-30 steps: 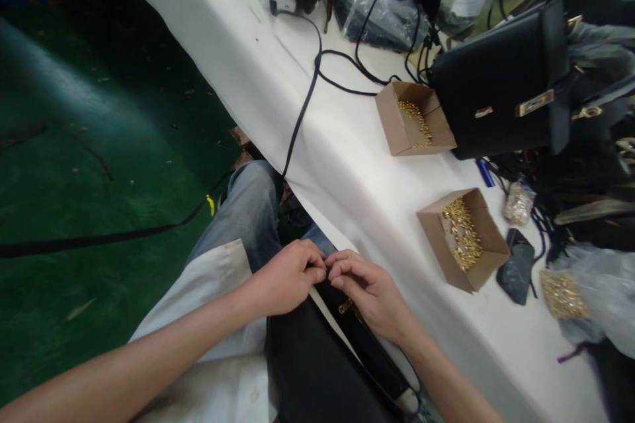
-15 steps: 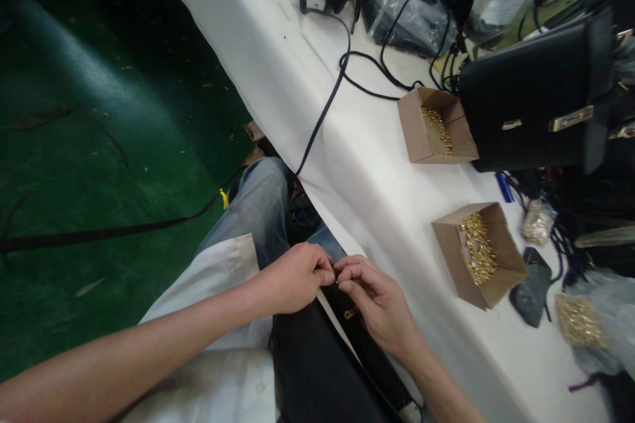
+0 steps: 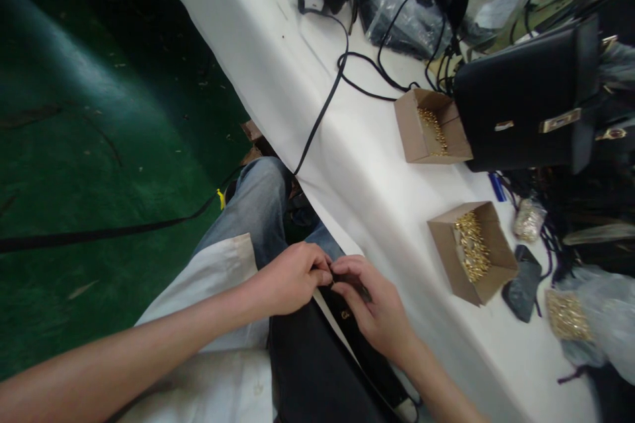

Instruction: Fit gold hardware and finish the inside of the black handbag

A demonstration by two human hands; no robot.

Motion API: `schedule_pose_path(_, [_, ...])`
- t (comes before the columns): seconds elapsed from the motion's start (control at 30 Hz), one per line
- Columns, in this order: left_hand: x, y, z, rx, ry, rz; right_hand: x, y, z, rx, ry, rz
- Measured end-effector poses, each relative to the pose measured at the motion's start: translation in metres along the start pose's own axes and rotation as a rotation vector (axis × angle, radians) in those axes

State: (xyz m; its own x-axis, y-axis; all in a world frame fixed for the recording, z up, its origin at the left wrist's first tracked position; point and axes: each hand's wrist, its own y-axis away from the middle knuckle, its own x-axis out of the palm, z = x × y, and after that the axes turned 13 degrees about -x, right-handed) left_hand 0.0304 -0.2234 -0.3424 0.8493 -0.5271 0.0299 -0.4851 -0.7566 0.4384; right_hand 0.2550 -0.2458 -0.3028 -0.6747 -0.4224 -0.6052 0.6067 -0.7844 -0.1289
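Over the person's lap, just off the edge of the white worktop (image 3: pixel 357 172), the left hand (image 3: pixel 292 277) and right hand (image 3: pixel 380 310) meet fingertip to fingertip. Both pinch the top end of a black leather piece (image 3: pixel 317 363) (a small gold fitting (image 3: pixel 344 314) shows on it). A cardboard box (image 3: pixel 443 242) of gold hardware (image 3: pixel 471 252) sits near on the worktop.

— Black strap (image 3: pixel 368 351), pinched between my left hand (image 3: pixel 292 277) and right hand (image 3: pixel 380 309)?
— Leather-like, smooth, matt. Small fitting (image 3: pixel 344 314) on it: gold metal, shiny.
— Near box (image 3: pixel 445 263)?
— Brown cardboard, dull. The loose pieces (image 3: pixel 471 251) inside are bright gold metal.
— Table cover (image 3: pixel 357 172)?
— White, matt. Cloth or paper, I cannot tell.
— Handbag (image 3: pixel 516 99)?
— Black, smooth, faint sheen, with a gold metal clasp (image 3: pixel 558 121). Bags (image 3: pixel 397 6) behind it: clear glossy plastic, crinkled.
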Motion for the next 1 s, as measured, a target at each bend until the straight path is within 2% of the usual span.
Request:
schedule_pose_path(0.37, [0.002,0.004,-0.002,0.048,-0.054,-0.005,-0.027,-0.031,0.010,0.041,0.031,0.342])
schedule_pose_path(0.6, [-0.002,0.006,-0.005,0.087,-0.046,0.040,-0.040,-0.045,0.014,-0.014,-0.002,0.502])
schedule_pose_path(0.7, [-0.006,0.007,-0.008,0.103,-0.027,0.056,-0.044,-0.045,0.011,-0.069,0.009,0.509])
schedule_pose_path(0.87, [-0.008,0.010,-0.010,0.122,-0.063,0.046,-0.044,-0.040,0.002,-0.160,-0.042,0.393])
schedule_pose_path(1.0, [-0.010,0.014,-0.008,0.097,-0.201,-0.033,-0.040,-0.036,-0.001,-0.196,-0.065,0.368])
